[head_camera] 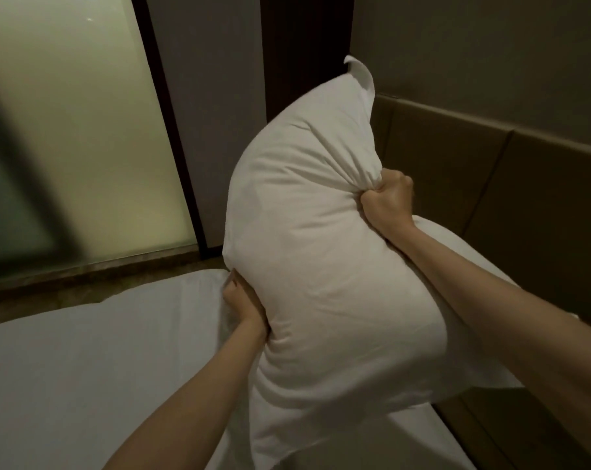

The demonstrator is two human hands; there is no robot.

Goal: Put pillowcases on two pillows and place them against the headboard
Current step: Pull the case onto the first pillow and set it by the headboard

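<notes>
A: Pillow [321,252] held upright above the bed [84,368], white pillowcase [321,395] already drawn over most of it. Slack open end hanging low, near the camera.

B: Left hand [241,300] low on the pillow's left edge, fingers [231,286] curled tight into cloth. Right hand [387,201] higher, a closed fist bunching fabric at the right side.

A: Step in hand, by the look of it: shaking the filling down into the case, 1 of 2 pillows. No sure sign of the 2nd; a pale shape behind the right forearm, too hidden to name.

B: Headboard [490,184] padded, just beyond the right hand, pillow not yet against it.

A: Next move likely calling for a firm downward shake, corners seated, loose end tucked, then laid flat against the headboard.
</notes>
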